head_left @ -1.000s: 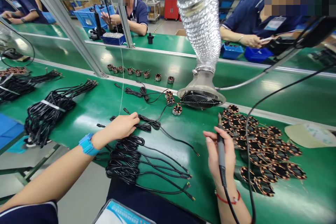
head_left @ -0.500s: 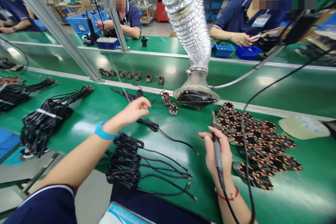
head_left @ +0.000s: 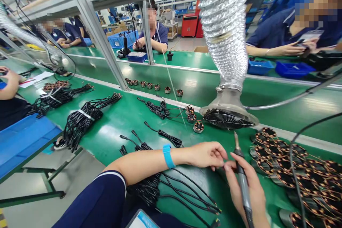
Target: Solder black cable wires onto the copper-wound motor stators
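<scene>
A soldering iron [head_left: 242, 181] is held in my right hand [head_left: 251, 185], its metal tip pointing up and away. My left hand [head_left: 210, 155], with a blue band on its wrist, has its fingers curled and meets the right fingertips; what lies between them is too small to make out. Under my left forearm lies a bundle of black cables [head_left: 145, 190], their bare ends toward the right. One coiled black cable [head_left: 171, 137] lies beyond the forearm. Copper-wound stator coils [head_left: 291, 164] crowd the table right of my right hand. Three more stators [head_left: 198, 127] sit farther ahead, cables leading to them.
A fume extractor hood [head_left: 228, 115] on a silver duct hangs just beyond my hands. A row of stators [head_left: 167, 90] stands behind the metal rail. Tied cable bundles [head_left: 82, 123] lie left. Co-workers sit across and to the left. The iron's cord [head_left: 295, 171] loops at right.
My left hand has moved right, from above the cables to the fingertips of my right hand. The view has shifted left. The soldering iron is still in my right hand.
</scene>
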Tool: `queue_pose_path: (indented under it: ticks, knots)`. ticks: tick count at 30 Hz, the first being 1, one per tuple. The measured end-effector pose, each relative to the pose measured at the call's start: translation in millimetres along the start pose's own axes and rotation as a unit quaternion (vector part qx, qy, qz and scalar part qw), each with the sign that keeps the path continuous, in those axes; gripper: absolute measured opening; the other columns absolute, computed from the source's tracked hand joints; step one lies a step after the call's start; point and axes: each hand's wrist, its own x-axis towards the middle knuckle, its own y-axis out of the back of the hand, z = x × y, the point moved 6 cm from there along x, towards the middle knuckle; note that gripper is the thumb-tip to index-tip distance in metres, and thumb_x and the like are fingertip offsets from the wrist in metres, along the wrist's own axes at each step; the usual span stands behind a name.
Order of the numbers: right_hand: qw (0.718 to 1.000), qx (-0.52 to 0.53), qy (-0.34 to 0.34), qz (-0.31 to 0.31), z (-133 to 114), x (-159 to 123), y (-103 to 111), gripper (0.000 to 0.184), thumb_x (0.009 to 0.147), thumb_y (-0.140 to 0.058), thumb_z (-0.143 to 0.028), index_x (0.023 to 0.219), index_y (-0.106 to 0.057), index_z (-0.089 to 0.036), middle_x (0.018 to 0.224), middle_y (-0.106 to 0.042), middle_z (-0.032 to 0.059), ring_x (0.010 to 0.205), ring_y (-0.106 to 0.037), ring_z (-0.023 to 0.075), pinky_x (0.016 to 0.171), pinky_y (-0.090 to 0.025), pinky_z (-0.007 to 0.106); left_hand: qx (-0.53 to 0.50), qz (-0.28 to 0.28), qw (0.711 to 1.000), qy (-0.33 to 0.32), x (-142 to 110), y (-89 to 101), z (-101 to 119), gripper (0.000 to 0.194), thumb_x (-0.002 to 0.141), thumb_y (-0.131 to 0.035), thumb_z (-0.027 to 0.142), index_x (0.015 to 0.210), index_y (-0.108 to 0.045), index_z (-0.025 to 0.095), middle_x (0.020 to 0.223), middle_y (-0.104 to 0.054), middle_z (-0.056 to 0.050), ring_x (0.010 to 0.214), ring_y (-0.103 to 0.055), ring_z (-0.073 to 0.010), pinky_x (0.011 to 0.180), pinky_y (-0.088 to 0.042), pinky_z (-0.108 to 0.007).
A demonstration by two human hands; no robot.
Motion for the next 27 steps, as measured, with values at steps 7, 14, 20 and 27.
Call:
queue_pose_path:
  ticks: [7,14,20,27]
  knots:
    - [0.999,0.003,0.011,-0.032,-5,3,5,0.034,0.087,-0.058,-0.038,0.116,-0.059,-0.02,0.076,-0.065,0.0001,0.059,-0.062,0.012,0.059,-0.052,0.022,0.183,-0.062,0.981,0.033,-18,22.4,-9,0.013,0.089,-0.06,0.026,0.081,-0.054,0.017,0.058,-0.053,0.007,0.051,-0.053,-0.0082,0.054,-0.044,-0.021]
    - [0.984,-0.165,-0.051,0.049,-12,-9,86,0.037,0.09,-0.055,-0.044,0.118,-0.061,-0.02,0.086,-0.072,0.0053,0.079,-0.069,0.0207,0.075,-0.054,0.035,0.404,0.076,0.911,0.001,-38,46.3,-6,0.014,0.091,-0.046,0.02,0.089,-0.059,0.017,0.095,-0.063,-0.006,0.091,-0.057,-0.0196,0.083,-0.043,-0.032]
    - [0.961,-0.257,-0.089,0.049,-21,-27,128,0.028,0.096,-0.047,-0.033,0.12,-0.056,-0.021,0.084,-0.073,0.0027,0.078,-0.071,0.0176,0.073,-0.055,0.031,0.572,0.034,0.819,-0.032,-35,47.3,-17,0.028,0.095,-0.04,0.035,0.107,-0.059,0.018,0.107,-0.06,-0.01,0.089,-0.06,-0.0241,0.075,-0.046,-0.034]
    - [0.886,-0.438,-0.1,-0.115,9,-38,104,0.033,0.091,-0.052,-0.023,0.123,-0.054,-0.015,0.088,-0.069,0.0093,0.083,-0.059,0.0275,0.072,-0.044,0.04,0.604,-0.096,0.788,-0.065,-40,24.6,-25,0.026,0.095,-0.04,0.032,0.081,-0.059,0.021,0.083,-0.066,-0.004,0.074,-0.061,-0.0202,0.062,-0.036,-0.028]
